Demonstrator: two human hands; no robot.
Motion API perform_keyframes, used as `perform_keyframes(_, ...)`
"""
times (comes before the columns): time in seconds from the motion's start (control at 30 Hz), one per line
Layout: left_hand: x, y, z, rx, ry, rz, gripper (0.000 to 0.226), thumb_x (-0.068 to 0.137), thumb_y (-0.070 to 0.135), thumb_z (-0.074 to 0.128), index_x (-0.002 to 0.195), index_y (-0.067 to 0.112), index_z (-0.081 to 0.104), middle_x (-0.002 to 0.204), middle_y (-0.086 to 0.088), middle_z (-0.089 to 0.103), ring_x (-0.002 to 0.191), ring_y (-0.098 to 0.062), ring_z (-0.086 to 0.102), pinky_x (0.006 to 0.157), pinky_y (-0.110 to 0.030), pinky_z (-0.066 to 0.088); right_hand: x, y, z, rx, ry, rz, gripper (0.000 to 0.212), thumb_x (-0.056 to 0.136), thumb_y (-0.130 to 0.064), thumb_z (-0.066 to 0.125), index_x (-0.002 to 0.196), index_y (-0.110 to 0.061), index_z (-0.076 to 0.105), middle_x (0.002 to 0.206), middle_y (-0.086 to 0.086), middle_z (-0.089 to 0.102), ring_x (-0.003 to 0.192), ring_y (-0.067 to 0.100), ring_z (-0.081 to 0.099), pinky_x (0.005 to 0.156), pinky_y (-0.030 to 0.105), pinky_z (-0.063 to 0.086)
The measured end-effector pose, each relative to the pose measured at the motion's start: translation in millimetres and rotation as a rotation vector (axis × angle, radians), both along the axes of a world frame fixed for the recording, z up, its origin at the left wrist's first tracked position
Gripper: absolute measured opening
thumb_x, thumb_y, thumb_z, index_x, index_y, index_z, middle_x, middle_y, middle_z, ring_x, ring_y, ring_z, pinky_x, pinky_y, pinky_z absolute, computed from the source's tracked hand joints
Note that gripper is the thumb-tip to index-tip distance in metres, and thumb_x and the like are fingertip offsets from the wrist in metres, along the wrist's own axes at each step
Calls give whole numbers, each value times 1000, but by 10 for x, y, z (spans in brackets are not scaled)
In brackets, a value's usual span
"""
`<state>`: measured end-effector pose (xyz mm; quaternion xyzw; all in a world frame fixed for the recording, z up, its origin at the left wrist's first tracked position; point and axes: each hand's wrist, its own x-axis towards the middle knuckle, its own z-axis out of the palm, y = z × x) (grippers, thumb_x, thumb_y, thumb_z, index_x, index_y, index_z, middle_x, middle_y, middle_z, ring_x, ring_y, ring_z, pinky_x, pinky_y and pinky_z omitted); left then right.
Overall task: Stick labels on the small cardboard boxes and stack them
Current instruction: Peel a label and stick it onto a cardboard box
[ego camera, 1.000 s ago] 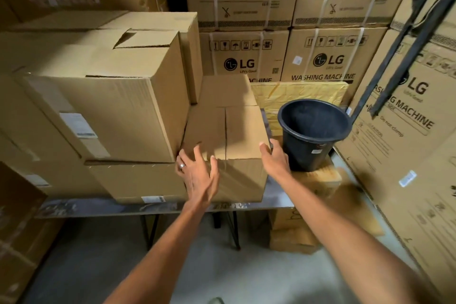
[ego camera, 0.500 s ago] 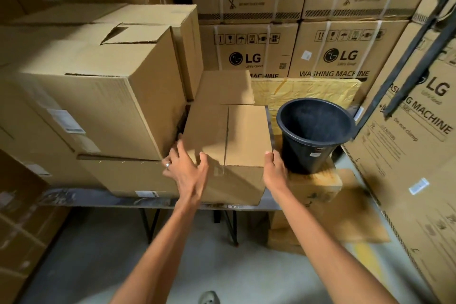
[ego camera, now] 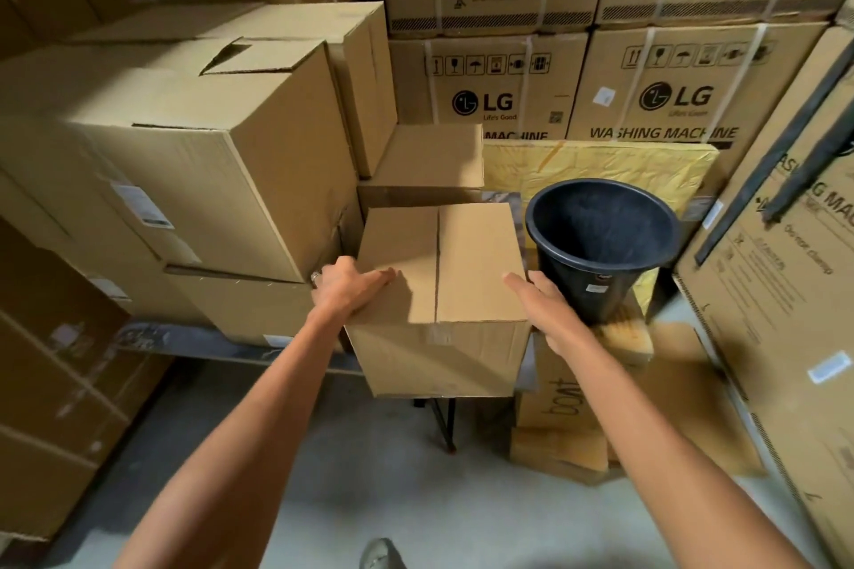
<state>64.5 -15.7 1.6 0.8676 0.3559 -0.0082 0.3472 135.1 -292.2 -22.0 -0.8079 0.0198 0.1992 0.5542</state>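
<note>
Now | small box (ego camera: 443, 286) between both hands | left fingers (ego camera: 369, 281) and right fingers (ego camera: 520, 283) grasping its sides

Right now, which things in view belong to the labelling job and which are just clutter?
In the job:
small cardboard box, gripped at both sides
left hand
right hand

Just lying about:
black bucket
LG washing machine cartons
yellow padded sheet
</note>
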Motion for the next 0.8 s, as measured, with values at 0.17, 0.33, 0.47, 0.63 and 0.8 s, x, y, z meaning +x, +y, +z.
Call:
perform_keyframes(0.17, 146, 55, -23, -200, -75, 23, 72, 76, 61, 78, 127, 14, 59, 120, -10, 66, 103, -28, 65, 91, -41, 57, 353, 114, 129, -45, -12, 84, 78, 94, -52, 62, 157, -17, 33, 154, 5, 49, 133, 25, 53, 101, 38, 47)
perform_keyframes(0.33, 189, 86, -77, -248, -140, 32, 63, 81, 49, 81, 129, 14, 59, 118, -10, 67, 100, -26, 65, 82, -36, 55, 487, 227, 174, -86, -12, 86, 68, 98, -37, 65, 153, -7, 38, 150, 6, 48, 135, 27, 49, 98, 33, 42)
perform_keyframes(0.47, 211, 121, -134, -250, -172, 34, 71, 73, 52, 84, 129, 16, 59, 115, -7, 68, 97, -23, 67, 83, -40, 60, 501, 203, 109, -75, -6, 69, 66, 94, -37, 69, 148, -10, 43, 145, 6, 54, 129, 26, 53, 104, 40, 47)
perform_keyframes(0.63, 198, 66, -94, -185, -241, 11, 68, 71, 50, 86, 126, 18, 59, 112, -6, 68, 95, -23, 68, 86, -43, 61, 467, 116, 110, -49, -54, 68, 60, 90, -39, 72, 141, -18, 52, 134, 2, 63, 120, 22, 60, 103, 47, 52)
perform_keyframes(0.8, 126, 43, -35, -97, -343, 0, 71, 61, 50, 89, 120, 21, 64, 111, -2, 72, 99, -23, 68, 91, -41, 59, 415, 77, 220, -43, -160, 52, 59, 81, -32, 83, 132, -19, 56, 123, -3, 67, 114, 19, 63, 100, 43, 54)
